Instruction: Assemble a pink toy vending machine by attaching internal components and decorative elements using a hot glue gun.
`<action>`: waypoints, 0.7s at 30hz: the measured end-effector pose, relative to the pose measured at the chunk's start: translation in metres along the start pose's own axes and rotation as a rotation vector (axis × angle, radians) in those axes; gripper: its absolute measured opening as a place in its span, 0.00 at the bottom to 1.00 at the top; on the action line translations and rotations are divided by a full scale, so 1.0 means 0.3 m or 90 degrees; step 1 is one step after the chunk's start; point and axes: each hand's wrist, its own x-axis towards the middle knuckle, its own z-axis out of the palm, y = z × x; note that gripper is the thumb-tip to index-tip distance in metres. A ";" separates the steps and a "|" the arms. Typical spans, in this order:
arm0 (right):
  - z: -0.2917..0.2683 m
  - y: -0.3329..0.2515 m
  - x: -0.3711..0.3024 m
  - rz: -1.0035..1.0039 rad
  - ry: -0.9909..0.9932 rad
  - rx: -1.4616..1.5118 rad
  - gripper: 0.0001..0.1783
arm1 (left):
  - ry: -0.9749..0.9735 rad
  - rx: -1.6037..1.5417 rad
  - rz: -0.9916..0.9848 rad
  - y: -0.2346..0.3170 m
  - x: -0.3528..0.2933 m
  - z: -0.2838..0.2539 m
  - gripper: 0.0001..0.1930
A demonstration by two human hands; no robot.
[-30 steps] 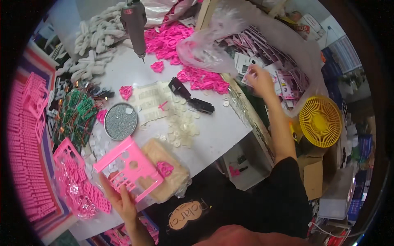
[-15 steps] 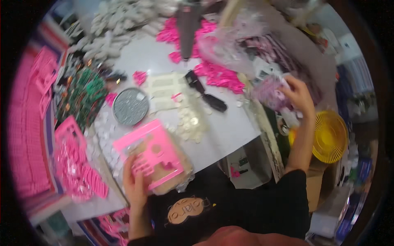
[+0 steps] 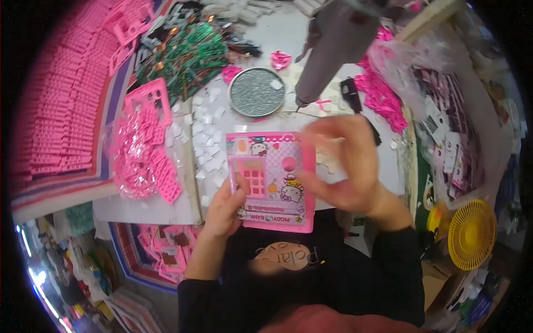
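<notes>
My left hand (image 3: 225,208) is closed on the left edge of a pink plastic panel (image 3: 309,216), thumb on its front. A printed card (image 3: 277,191) with cartoon figures lies over the panel, and a grid of square openings shows at its left. My right hand (image 3: 352,166) is at the panel's right edge, smeared by motion. Its thumb and fingers are apart, with nothing visible between them; whether the thumb touches the panel I cannot tell. Beyond the panel stands a round dish (image 3: 256,91) of small grey metal pieces, with small white squares (image 3: 208,141) beside it.
A grey pointed power tool (image 3: 327,55) hangs over the table. At left are stacked pink panels (image 3: 61,111), a clear bag of pink parts (image 3: 136,155) and tangled green wired parts (image 3: 194,53). Rightward are glossy pink pieces (image 3: 380,97), printed cards (image 3: 452,139) and a yellow basket (image 3: 472,236).
My right hand has come from the card pile at right to the panel. The printed card now lies on the panel, which my left hand holds more upright. My view has turned leftward.
</notes>
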 end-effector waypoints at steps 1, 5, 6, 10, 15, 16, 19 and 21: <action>0.001 -0.012 -0.066 0.195 -0.017 0.088 0.35 | 0.009 -0.018 0.001 0.012 -0.002 0.009 0.17; 0.194 -0.005 -0.247 0.573 -0.120 0.744 0.44 | 0.068 0.112 0.045 -0.030 -0.016 -0.030 0.13; 0.232 -0.012 -0.252 0.593 -0.107 0.772 0.43 | 0.093 0.194 0.059 -0.045 -0.019 -0.047 0.15; 0.278 -0.040 -0.246 0.534 -0.054 0.768 0.40 | 0.252 0.646 0.376 -0.051 0.028 0.011 0.37; 0.267 -0.055 -0.223 0.504 -0.081 0.730 0.40 | 0.284 0.944 0.473 0.022 0.027 0.061 0.46; 0.262 -0.055 -0.218 0.495 -0.091 0.735 0.39 | 0.281 0.944 0.469 0.036 0.024 0.068 0.49; 0.266 -0.068 -0.213 0.490 -0.044 0.759 0.39 | 0.324 0.797 0.444 0.021 -0.006 0.058 0.57; 0.272 -0.046 -0.219 0.497 -0.026 0.736 0.39 | 0.318 0.633 0.427 0.021 -0.014 0.058 0.59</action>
